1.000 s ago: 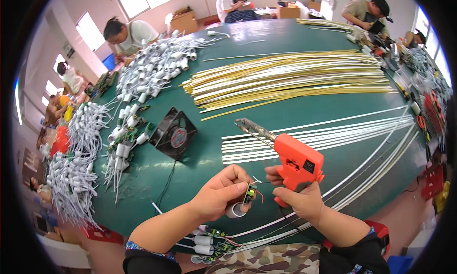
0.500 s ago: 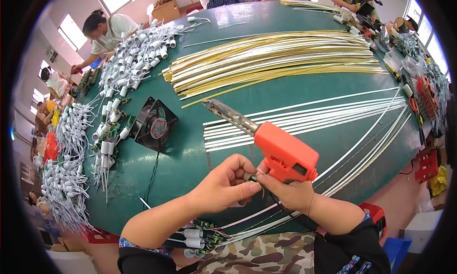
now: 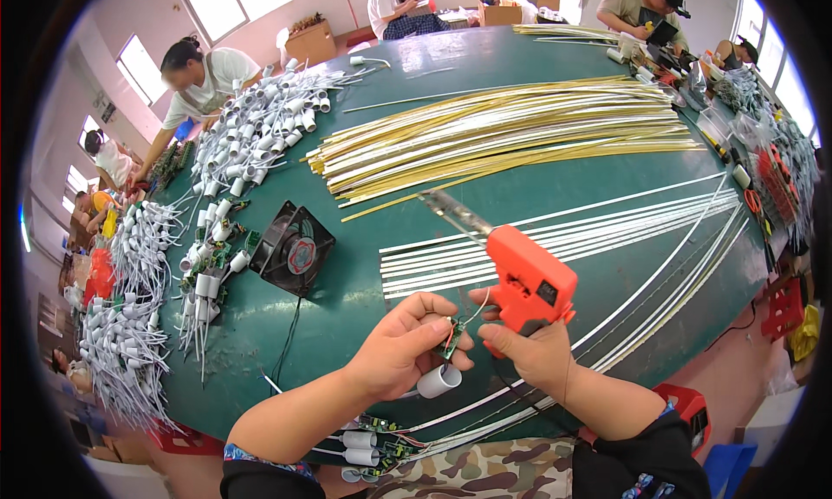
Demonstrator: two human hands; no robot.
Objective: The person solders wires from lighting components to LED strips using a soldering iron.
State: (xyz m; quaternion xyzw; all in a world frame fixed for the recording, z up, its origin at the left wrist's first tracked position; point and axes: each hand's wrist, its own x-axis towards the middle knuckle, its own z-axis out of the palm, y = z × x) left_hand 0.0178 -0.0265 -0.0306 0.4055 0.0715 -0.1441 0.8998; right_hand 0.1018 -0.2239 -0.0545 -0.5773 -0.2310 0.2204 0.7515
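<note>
My left hand (image 3: 403, 341) pinches a small green circuit board (image 3: 450, 339) between thumb and fingers. A white plastic cylinder (image 3: 439, 381) hangs just below the board, and a thin white wire (image 3: 480, 306) rises from beside it toward my right hand. My right hand (image 3: 539, 357) is wrapped round the handle of a red soldering gun (image 3: 530, 275). Its metal barrel points up and left, over the table and away from the board. Whether the right fingertips also touch the wire I cannot tell. Close to my waist lie several white cylinders (image 3: 360, 447) with green boards.
A black fan (image 3: 293, 249) stands left of my hands. White strips (image 3: 555, 230) lie ahead, with a yellow and white strip bundle (image 3: 503, 130) beyond. Heaps of white cylinders with wires (image 3: 251, 122) line the left side. Tools (image 3: 752, 200) lie at right. Other people sit around the table.
My hands have drawn apart. The soldering gun has shifted right, and the board and white cylinder in my left hand now show more fully. The whole view has shifted slightly.
</note>
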